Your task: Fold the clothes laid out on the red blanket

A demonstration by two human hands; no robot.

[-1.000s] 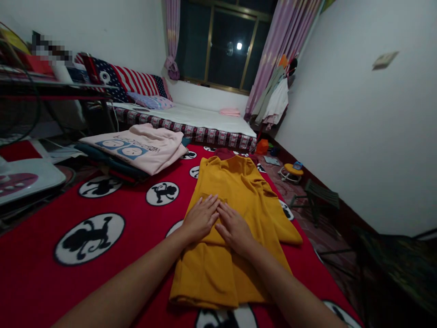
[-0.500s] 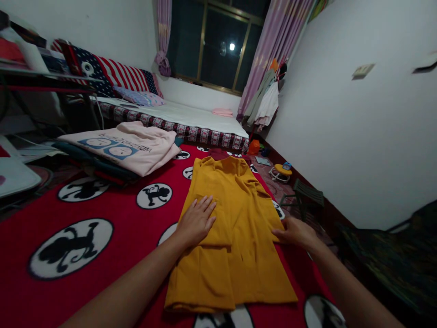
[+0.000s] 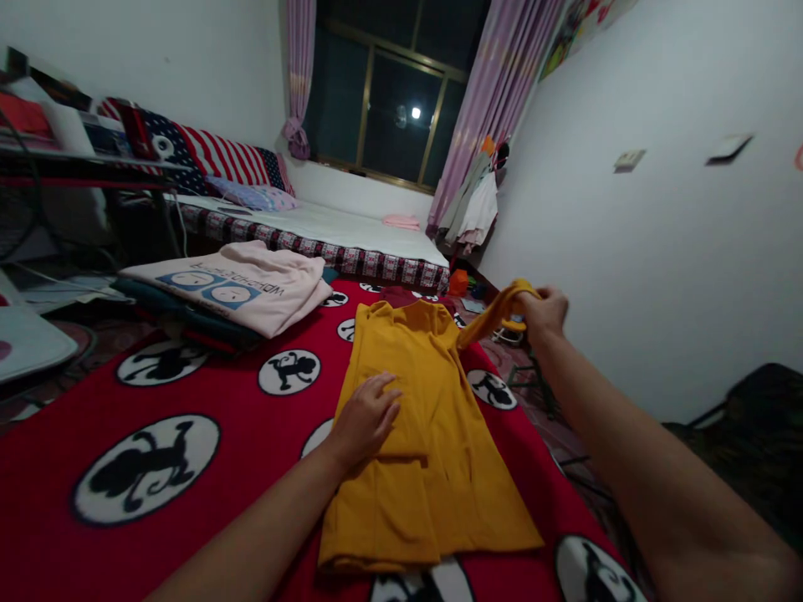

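A mustard-yellow long-sleeved top (image 3: 439, 435) lies spread on a red blanket (image 3: 263, 460) printed with black figures in white circles. Its left side and sleeve are folded inward. My left hand (image 3: 368, 418) rests on that folded part, fingers stretched out and slightly apart. Off to the right, my right hand (image 3: 544, 311) is closed round the end of the other sleeve (image 3: 495, 313), which it holds up in the air, away from the body of the top. A dark red cloth (image 3: 398, 294) shows just beyond the collar.
Folded clothes are stacked on the left, a pale pink printed top (image 3: 244, 284) uppermost. Behind stands a bed (image 3: 326, 226) under a window. A table (image 3: 81, 155) is at the left; a small folding stool (image 3: 527, 376) stands past the blanket's right edge.
My right hand has lifted the sleeve from the top's right side, up and away from me. My left hand stays on the folded part. The view has shifted slightly.
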